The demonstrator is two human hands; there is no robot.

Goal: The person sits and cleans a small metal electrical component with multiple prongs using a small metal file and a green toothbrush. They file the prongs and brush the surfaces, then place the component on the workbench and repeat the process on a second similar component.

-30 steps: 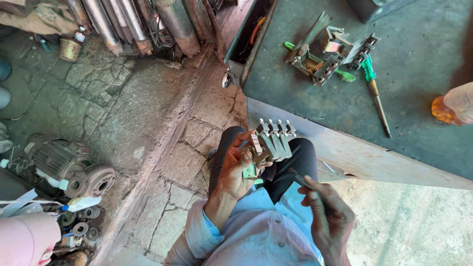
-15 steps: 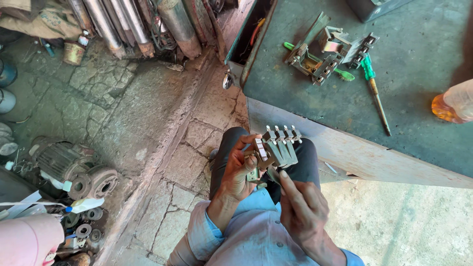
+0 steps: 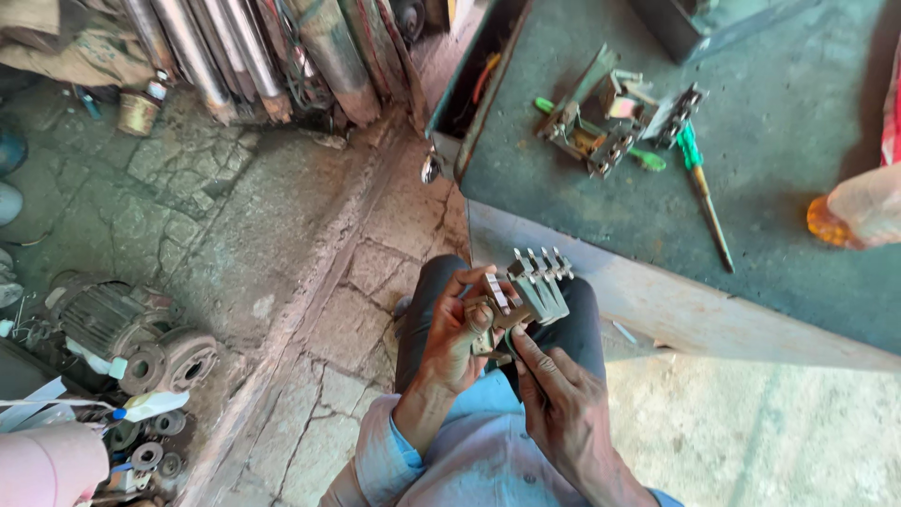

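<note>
A grey metal contact block [image 3: 537,286] with a row of screw terminals along its top is held over my lap. My left hand [image 3: 457,329] grips its left side, thumb pressed on a small metal piece at the front. My right hand [image 3: 554,394] comes up from below, its index finger touching the underside of the block. Whether it pinches a small tool or part is hidden by the fingers.
A dark metal workbench [image 3: 751,188] stands ahead with loose metal switch parts [image 3: 610,117], a green-handled screwdriver [image 3: 702,188] and an open drawer [image 3: 469,84]. An orange-tipped object [image 3: 859,211] sits at the right edge. Pipes [image 3: 263,47] and an electric motor [image 3: 122,329] lie on the stone floor at left.
My right hand rose from beside my lap to the underside of the contact block. The block shifted slightly right and up in my left hand.
</note>
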